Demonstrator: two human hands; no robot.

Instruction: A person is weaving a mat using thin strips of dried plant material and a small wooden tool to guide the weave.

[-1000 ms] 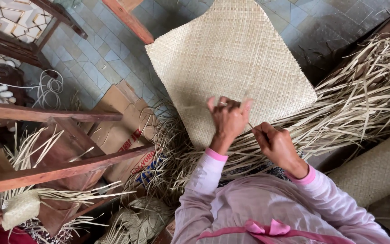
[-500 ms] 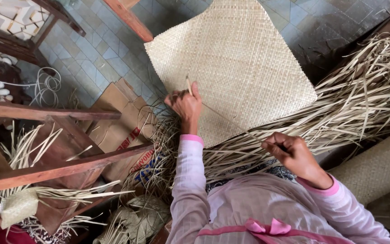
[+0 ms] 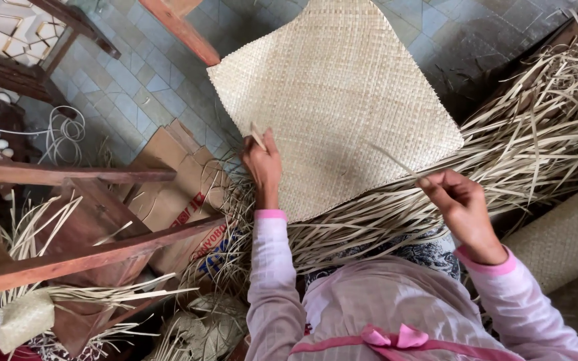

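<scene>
A pale woven mat lies on the tiled floor in front of me, with loose dry strips trailing from its near edge across my lap. My left hand rests at the mat's left edge and pinches the end of a strip. Off the mat's right corner, my right hand is raised with its fingers closed on another thin strip that runs up and left over the mat.
A big heap of dry strips lies on the right. A rolled woven mat sits at the lower right. Wooden frame bars and flattened cardboard are on the left, with a small woven bundle below.
My left hand has slid left from the mat's middle to its left edge. My right hand has pulled away to the right and risen, drawing a strip with it.
</scene>
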